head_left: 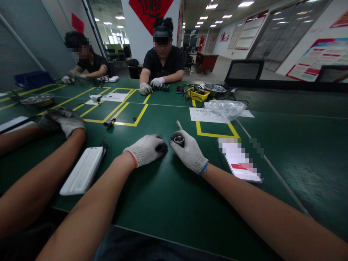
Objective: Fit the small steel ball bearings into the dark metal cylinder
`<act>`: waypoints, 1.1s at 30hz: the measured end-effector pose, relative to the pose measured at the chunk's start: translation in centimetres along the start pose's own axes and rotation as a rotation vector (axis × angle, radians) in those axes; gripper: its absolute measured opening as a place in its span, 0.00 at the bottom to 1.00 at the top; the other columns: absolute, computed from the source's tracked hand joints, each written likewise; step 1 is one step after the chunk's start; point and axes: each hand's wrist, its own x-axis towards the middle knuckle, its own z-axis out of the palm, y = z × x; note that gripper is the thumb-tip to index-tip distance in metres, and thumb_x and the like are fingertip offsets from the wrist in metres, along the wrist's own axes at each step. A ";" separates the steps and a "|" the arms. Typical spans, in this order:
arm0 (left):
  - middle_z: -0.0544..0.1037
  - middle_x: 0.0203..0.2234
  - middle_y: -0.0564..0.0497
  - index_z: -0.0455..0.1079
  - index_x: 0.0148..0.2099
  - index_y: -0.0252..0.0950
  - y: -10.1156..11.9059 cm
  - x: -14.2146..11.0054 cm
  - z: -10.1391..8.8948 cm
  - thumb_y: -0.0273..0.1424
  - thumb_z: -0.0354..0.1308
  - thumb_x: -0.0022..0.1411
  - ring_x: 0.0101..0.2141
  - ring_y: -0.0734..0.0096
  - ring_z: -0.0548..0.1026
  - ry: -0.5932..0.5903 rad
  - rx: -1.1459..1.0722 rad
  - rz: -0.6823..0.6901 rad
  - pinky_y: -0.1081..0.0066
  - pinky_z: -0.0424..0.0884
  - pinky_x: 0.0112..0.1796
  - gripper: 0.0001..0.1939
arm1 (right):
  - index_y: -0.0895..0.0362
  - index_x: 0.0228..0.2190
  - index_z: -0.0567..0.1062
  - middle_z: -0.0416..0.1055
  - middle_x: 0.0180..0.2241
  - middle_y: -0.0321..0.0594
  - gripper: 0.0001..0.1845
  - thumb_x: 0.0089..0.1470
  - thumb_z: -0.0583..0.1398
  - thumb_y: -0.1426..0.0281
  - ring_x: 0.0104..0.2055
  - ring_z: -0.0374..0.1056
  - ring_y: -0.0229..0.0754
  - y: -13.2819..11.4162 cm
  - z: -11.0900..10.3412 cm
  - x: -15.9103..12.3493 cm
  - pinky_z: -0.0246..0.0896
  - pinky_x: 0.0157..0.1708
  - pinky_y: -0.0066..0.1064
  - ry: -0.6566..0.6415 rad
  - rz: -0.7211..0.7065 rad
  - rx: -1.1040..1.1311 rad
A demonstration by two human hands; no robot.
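Observation:
Both my hands wear white knit gloves and rest on the green table (pixel 168 195). My left hand (pixel 145 149) is curled shut around a small dark part (pixel 162 148) that is mostly hidden by the fingers. My right hand (pixel 189 152) grips a small round black ring-shaped part (pixel 179 140) with a shiny inner rim, held just right of the left hand. A short metal pin (pixel 179 125) lies on the table just beyond my right hand.
A white flat device (pixel 83 170) lies left of my arms. A co-worker's gloved hand (pixel 63 119) and forearms lie at the left. A card (pixel 240 161) lies right. Two people work across the table, near a yellow tray (pixel 199 95) and a plastic bag (pixel 224 108).

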 end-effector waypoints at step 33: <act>0.81 0.46 0.45 0.78 0.54 0.39 -0.6 -0.2 0.0 0.35 0.60 0.64 0.45 0.58 0.80 -0.010 0.030 -0.044 0.65 0.75 0.48 0.17 | 0.54 0.35 0.74 0.77 0.33 0.40 0.07 0.54 0.62 0.64 0.37 0.74 0.46 -0.1 -0.2 0.0 0.71 0.40 0.40 -0.022 -0.010 -0.012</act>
